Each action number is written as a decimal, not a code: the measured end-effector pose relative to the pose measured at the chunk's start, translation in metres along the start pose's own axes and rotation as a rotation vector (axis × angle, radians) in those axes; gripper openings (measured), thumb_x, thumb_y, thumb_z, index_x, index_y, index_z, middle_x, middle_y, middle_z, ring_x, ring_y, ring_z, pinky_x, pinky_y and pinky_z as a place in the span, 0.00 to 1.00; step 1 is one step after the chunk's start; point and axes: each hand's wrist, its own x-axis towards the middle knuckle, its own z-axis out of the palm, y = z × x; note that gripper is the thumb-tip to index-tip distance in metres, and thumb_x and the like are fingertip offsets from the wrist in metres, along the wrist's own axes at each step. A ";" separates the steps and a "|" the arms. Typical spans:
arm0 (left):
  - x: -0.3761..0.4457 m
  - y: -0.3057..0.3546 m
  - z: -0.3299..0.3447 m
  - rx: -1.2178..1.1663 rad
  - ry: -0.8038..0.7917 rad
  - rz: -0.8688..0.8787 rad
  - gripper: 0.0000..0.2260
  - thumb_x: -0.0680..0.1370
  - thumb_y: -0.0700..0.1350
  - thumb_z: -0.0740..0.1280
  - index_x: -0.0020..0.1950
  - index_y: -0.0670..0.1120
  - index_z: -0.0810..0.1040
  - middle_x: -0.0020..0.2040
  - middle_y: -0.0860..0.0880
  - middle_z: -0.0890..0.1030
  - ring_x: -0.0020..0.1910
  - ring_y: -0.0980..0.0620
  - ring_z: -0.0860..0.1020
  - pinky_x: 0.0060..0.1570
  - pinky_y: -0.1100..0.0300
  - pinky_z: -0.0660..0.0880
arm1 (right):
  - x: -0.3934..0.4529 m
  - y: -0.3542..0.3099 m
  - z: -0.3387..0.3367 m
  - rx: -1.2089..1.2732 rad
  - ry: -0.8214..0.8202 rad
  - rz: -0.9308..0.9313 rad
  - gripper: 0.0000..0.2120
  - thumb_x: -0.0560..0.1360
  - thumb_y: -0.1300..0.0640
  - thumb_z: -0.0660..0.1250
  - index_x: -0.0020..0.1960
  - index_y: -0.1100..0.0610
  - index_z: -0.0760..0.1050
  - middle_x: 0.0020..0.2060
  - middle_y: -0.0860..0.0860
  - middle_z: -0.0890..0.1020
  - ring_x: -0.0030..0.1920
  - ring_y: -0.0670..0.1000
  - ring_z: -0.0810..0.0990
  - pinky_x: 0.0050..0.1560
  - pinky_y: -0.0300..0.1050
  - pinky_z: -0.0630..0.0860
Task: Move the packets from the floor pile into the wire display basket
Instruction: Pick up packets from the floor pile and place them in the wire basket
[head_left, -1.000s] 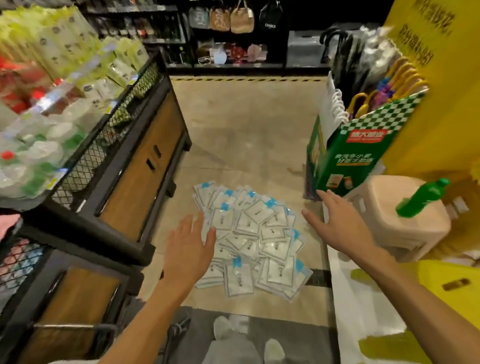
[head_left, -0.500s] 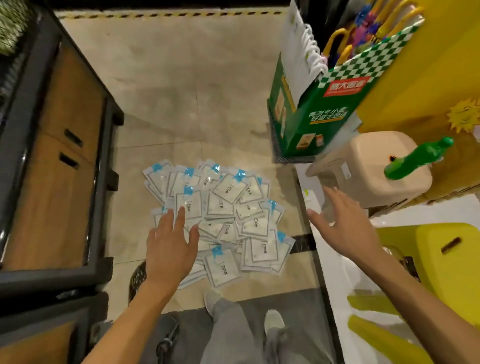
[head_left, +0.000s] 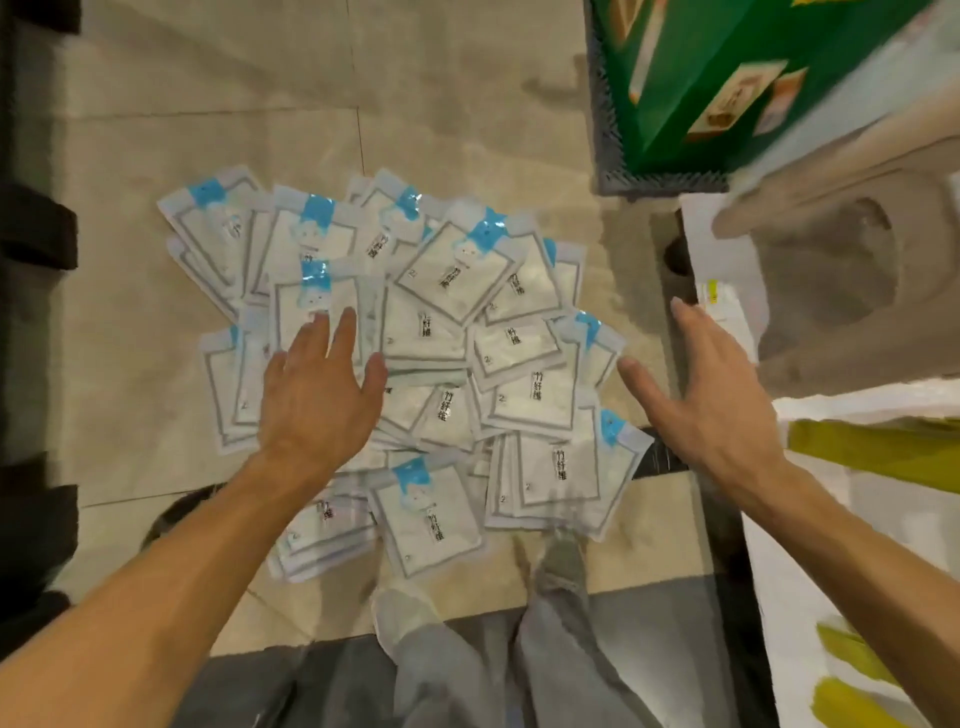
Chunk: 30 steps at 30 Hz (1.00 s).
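Note:
A pile of several white packets (head_left: 452, 332) with blue tabs lies spread on the beige tiled floor (head_left: 208, 104). My left hand (head_left: 317, 395) hovers over the pile's left part, fingers straight and spread, holding nothing. My right hand (head_left: 711, 405) is open just to the right of the pile, fingers straight, apart from the packets. Whether either hand touches a packet I cannot tell. The wire display basket is out of view.
A green display box (head_left: 701, 88) stands at the upper right, with a beige plastic stool (head_left: 857, 280) beside it. The dark base of a display stand (head_left: 31, 228) runs down the left edge. My legs and shoes (head_left: 410, 608) are below the pile.
The view has tilted down and closed in on the pile. Both hands have dropped toward the packets, the left now over the pile, the right at its right side.

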 end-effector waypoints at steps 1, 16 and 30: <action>0.020 -0.004 0.025 0.006 -0.005 0.000 0.29 0.85 0.58 0.52 0.84 0.48 0.52 0.83 0.42 0.54 0.82 0.43 0.55 0.79 0.44 0.52 | 0.013 0.009 0.029 0.006 -0.005 0.003 0.41 0.78 0.32 0.62 0.83 0.52 0.56 0.81 0.52 0.62 0.81 0.54 0.59 0.79 0.57 0.61; 0.247 -0.067 0.274 -0.088 -0.034 -0.197 0.45 0.79 0.72 0.49 0.83 0.42 0.40 0.84 0.44 0.42 0.83 0.47 0.41 0.80 0.47 0.39 | 0.164 0.115 0.353 0.091 -0.023 0.209 0.66 0.62 0.20 0.57 0.83 0.64 0.41 0.83 0.60 0.45 0.83 0.57 0.44 0.82 0.53 0.44; 0.219 -0.039 0.255 -0.552 0.078 -0.372 0.40 0.68 0.50 0.82 0.74 0.40 0.68 0.68 0.44 0.75 0.65 0.41 0.74 0.61 0.50 0.73 | 0.157 0.130 0.355 0.530 0.135 0.335 0.31 0.69 0.44 0.77 0.64 0.61 0.72 0.67 0.57 0.72 0.70 0.60 0.70 0.71 0.63 0.68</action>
